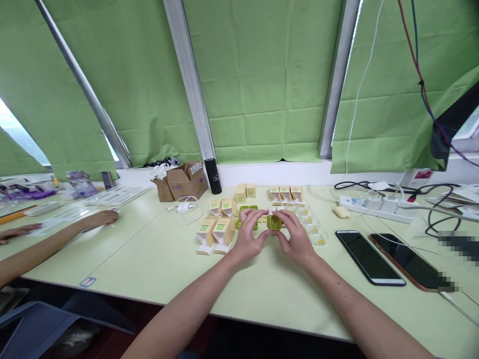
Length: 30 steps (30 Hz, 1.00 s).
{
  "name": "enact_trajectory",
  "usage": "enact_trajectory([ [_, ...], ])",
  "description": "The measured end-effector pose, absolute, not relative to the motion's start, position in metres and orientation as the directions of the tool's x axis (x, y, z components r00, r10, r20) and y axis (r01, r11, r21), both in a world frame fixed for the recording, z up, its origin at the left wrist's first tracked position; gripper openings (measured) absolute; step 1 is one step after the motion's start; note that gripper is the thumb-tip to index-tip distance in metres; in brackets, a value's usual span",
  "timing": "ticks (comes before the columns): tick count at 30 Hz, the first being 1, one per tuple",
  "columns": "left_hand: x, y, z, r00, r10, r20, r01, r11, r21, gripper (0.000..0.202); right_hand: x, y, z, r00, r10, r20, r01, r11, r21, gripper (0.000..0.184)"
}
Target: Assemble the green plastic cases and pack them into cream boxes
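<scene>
one small green box is over the table, pinched by the fingertips of both the left hand and the right hand — cream boxes stand to the left, clear cups sit to the right, two phones lie farther right.

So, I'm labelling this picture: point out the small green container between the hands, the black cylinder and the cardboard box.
Small green container (pixel 274 223): head view, side facing camera.
Black cylinder (pixel 213 177): head view, middle of body.
Cardboard box (pixel 190 185): head view, front side.
</scene>
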<state>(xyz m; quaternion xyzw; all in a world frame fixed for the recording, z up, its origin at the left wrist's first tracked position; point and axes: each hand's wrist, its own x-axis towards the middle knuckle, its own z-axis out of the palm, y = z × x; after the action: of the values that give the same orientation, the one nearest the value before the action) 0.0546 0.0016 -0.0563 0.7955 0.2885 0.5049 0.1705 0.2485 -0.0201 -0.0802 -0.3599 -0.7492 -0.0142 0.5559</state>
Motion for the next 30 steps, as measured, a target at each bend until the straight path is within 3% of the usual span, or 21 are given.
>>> enact_trajectory([
  [13, 0.0516, 0.0045, -0.0564, 0.358, 0.612, 0.705, 0.263, -0.791, 0.553, 0.042, 0.2520, -0.0219, -0.0777, -0.218, 0.433, 0.875, 0.604, 0.764, -0.228, 0.034],
  [30, 0.0539, 0.0043, -0.0589, 0.314, 0.593, 0.742, 0.286, -0.804, 0.522, 0.041, 0.2495, -0.0234, -0.0746, -0.295, 0.424, 0.856, 0.633, 0.758, -0.157, 0.038],
])
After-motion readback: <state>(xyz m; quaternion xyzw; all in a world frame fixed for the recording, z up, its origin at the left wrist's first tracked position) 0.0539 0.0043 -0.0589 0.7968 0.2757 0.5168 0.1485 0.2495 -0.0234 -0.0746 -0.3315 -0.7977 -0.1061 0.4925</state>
